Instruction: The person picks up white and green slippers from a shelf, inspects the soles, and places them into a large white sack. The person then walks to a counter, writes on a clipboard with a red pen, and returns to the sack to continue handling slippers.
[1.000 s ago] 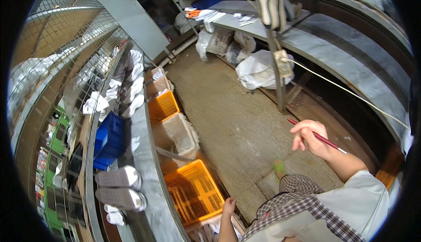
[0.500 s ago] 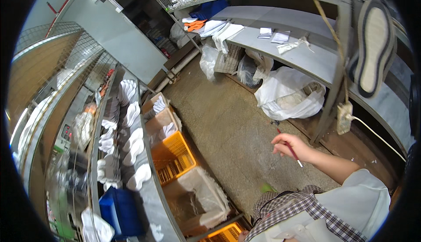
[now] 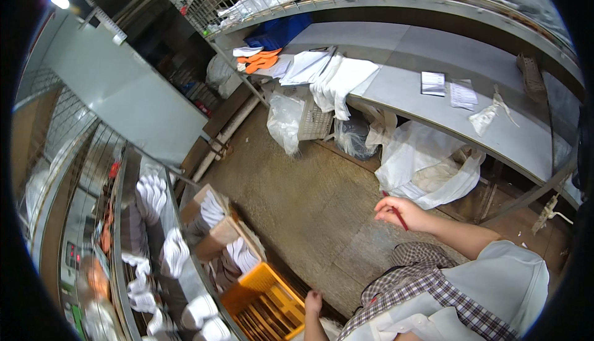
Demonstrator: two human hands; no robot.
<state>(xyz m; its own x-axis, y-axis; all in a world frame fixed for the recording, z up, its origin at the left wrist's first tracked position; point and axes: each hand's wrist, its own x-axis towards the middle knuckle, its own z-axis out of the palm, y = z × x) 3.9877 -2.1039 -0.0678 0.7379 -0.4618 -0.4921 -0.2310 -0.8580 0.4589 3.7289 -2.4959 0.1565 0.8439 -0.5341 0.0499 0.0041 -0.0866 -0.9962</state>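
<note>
My right hand (image 3: 405, 213) is closed around a slim dark red pen (image 3: 398, 217), held above the floor in front of my checked apron (image 3: 427, 282). Lower down, my left hand (image 3: 314, 302) hangs beside the yellow-orange plastic crate (image 3: 266, 282). Its fingers are mostly turned out of sight, so whether they grip anything is not visible. White socks (image 3: 240, 255) lie in a box just beyond the crate.
To the right runs a long grey shelf table (image 3: 402, 87) with white cloths (image 3: 340, 81), orange pieces (image 3: 258, 61) and small papers (image 3: 432, 83). White bags (image 3: 427, 161) sit beneath it. On the left, a shelf (image 3: 185, 242) carries rows of white socks (image 3: 175, 253).
My view has swung and moved forward, bringing the shelf table and its white cloths closer. My left hand has come into view beside the crate. The pen stays in my right hand.
</note>
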